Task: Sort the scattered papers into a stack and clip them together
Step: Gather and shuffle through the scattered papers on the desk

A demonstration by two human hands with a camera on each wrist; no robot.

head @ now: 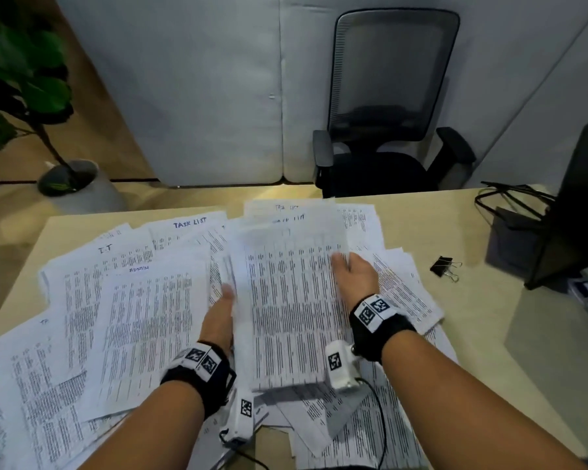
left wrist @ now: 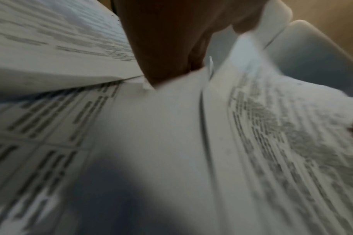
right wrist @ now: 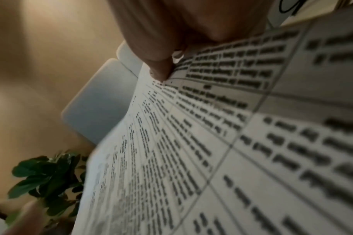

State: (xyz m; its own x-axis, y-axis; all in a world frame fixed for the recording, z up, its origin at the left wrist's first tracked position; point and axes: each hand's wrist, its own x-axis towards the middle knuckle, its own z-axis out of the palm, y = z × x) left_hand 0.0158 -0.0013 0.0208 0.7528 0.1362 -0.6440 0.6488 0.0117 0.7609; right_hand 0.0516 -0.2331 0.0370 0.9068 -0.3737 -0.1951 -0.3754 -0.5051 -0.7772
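Head view: both hands held a sheaf of papers [head: 291, 300] above the scattered papers [head: 126, 310] on the desk [head: 489, 300]; left hand [head: 219, 313] gripped its left edge, right hand [head: 355, 274] its right edge; binder clip [head: 443, 268] lay well right.
Left wrist: fingers [left wrist: 171, 52] were curled on blurred sheets.
Right wrist: thumb [right wrist: 161, 70] pressed the printed page.

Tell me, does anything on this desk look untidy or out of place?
Yes. The printed papers lie fanned at differing angles across the desk, not squared. Both hands hold one bundle. The binder clip lies apart, unused.
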